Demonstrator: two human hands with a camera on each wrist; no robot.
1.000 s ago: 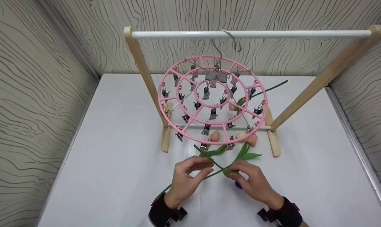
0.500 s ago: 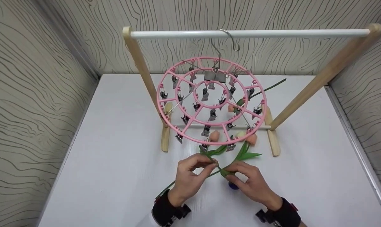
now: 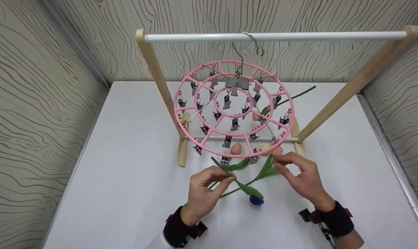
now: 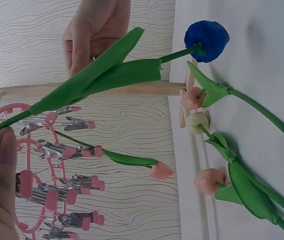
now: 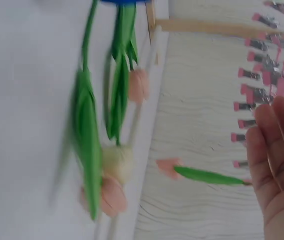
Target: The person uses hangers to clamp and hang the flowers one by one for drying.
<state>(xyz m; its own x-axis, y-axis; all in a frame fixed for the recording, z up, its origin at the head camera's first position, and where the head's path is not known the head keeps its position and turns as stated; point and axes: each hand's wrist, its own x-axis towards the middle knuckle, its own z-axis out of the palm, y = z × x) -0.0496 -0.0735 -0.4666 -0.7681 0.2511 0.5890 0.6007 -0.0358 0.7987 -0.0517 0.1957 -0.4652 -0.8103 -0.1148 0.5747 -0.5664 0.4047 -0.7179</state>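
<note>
Between thumb and fingers my left hand (image 3: 206, 188) pinches the green stem of a blue tulip (image 3: 256, 200), whose bloom points down toward the front right. In the left wrist view the same blue bloom (image 4: 206, 41) and its long leaves (image 4: 102, 75) show clearly. My right hand (image 3: 304, 178) is off that flower, its fingers relaxed, near a pink tulip (image 3: 276, 151) in the head view; whether it touches it I cannot tell. The right wrist view shows the fingers (image 5: 276, 145) extended. Pink and white tulips (image 4: 197, 122) lie on the table.
A wooden stand with a white rod (image 3: 202, 38) holds a round pink clip hanger (image 3: 182, 128) with many metal clips, above the tulips. Another pink tulip (image 3: 256, 116) lies behind, its stem (image 3: 300, 93) reaching back right. Patterned walls (image 3: 36, 103) border the white table (image 3: 126, 193).
My right hand has let go of the blue tulip's leaves and moved right and back. My left hand has closed on the stem, and the leaves and blue bloom are now uncovered.
</note>
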